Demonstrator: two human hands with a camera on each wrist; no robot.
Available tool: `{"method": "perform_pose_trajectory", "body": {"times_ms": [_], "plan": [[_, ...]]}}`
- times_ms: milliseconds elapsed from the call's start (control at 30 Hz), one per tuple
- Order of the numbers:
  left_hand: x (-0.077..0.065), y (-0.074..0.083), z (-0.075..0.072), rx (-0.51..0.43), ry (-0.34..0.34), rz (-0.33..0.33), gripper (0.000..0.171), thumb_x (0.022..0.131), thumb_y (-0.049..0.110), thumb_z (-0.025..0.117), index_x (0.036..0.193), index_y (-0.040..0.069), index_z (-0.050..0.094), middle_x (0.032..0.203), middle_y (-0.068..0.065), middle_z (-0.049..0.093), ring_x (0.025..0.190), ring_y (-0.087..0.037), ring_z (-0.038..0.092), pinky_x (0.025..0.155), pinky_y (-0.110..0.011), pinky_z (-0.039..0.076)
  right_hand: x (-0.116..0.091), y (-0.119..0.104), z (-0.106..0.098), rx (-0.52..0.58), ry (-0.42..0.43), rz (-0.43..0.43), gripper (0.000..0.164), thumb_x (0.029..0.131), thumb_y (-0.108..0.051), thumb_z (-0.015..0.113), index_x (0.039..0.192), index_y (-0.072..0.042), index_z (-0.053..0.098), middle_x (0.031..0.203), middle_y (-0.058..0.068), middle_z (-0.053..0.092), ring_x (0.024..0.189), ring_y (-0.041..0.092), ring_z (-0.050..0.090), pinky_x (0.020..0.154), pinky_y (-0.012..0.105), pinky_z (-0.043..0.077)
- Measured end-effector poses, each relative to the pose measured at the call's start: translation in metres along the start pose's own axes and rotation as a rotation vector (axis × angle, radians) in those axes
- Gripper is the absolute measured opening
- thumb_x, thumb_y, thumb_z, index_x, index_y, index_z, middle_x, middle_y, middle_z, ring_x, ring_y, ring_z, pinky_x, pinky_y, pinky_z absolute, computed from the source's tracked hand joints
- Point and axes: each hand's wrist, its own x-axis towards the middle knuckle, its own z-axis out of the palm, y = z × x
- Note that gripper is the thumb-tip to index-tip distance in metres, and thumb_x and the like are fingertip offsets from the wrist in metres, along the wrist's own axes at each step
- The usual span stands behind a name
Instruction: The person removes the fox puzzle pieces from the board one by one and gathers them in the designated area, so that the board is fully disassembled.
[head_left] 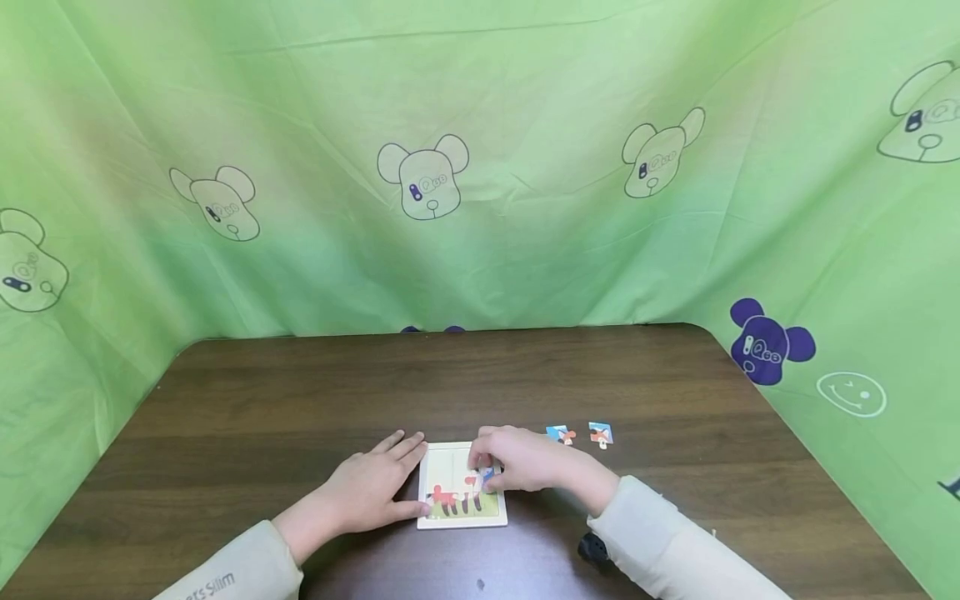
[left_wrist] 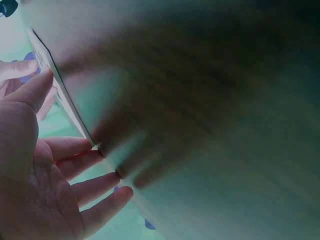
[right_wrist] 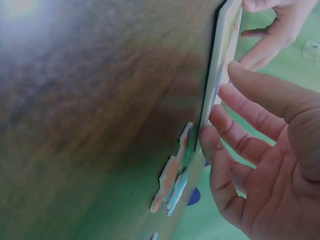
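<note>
A white-rimmed puzzle tray [head_left: 462, 524] lies flat on the table, part of an orange-and-green picture fitted along its lower half. My left hand [head_left: 375, 487] rests at its left side, fingers spread, with the thumb on the lower left of the rim and fingertips near the upper left corner. Over the tray's right half, my right hand [head_left: 517, 458] bends its thumb and fingers around a small blue puzzle piece [head_left: 487, 474]. Fingers hide part of that piece. In the right wrist view, the thumb [right_wrist: 240, 75] and fingertips are close over the tray.
Two loose puzzle pieces, one blue and orange [head_left: 558, 433] and another similar piece [head_left: 601, 434], lie right of the tray behind my right wrist. A black object [head_left: 592, 547] sits by the right sleeve. Green patterned cloth [head_left: 480, 267] hangs behind the brown table [head_left: 300, 383].
</note>
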Motion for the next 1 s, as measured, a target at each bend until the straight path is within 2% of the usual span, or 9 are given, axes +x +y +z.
{"method": "perform_pose_trajectory", "body": {"times_ms": [500, 700, 1000], "plan": [[0.0, 0.0023, 0.0008, 0.0, -0.008, -0.01, 0.083, 0.087, 0.059, 0.065, 0.147, 0.005, 0.046, 0.156, -0.009, 0.044, 0.144, -0.035, 0.041, 0.093, -0.055, 0.052, -0.0024, -0.0019, 0.0004, 0.007, -0.009, -0.008, 0.021, 0.082, -0.01, 0.079, 0.098, -0.014, 0.065, 0.09, -0.004, 0.057, 0.081, 0.009, 0.052, 0.075, 0.022, 0.045], [-0.0006, 0.0027, 0.0001, -0.007, -0.009, -0.013, 0.083, 0.087, 0.059, 0.065, 0.147, 0.005, 0.046, 0.156, -0.009, 0.044, 0.144, -0.035, 0.041, 0.093, -0.056, 0.052, 0.0001, 0.0011, 0.0026, 0.051, -0.009, 0.001, 0.021, 0.084, -0.01, 0.077, 0.097, -0.016, 0.062, 0.089, -0.005, 0.057, 0.074, 0.005, 0.048, 0.071, 0.02, 0.043], [-0.0002, 0.0021, 0.0014, -0.001, 0.001, -0.005, 0.083, 0.087, 0.06, 0.064, 0.147, 0.005, 0.047, 0.156, -0.009, 0.044, 0.143, -0.035, 0.042, 0.093, -0.055, 0.052, 0.0006, 0.0004, 0.0045, 0.12, -0.016, 0.003, 0.024, 0.084, -0.003, 0.075, 0.098, -0.012, 0.058, 0.078, -0.001, 0.054, 0.064, 0.001, 0.041, 0.065, 0.019, 0.041]]}}
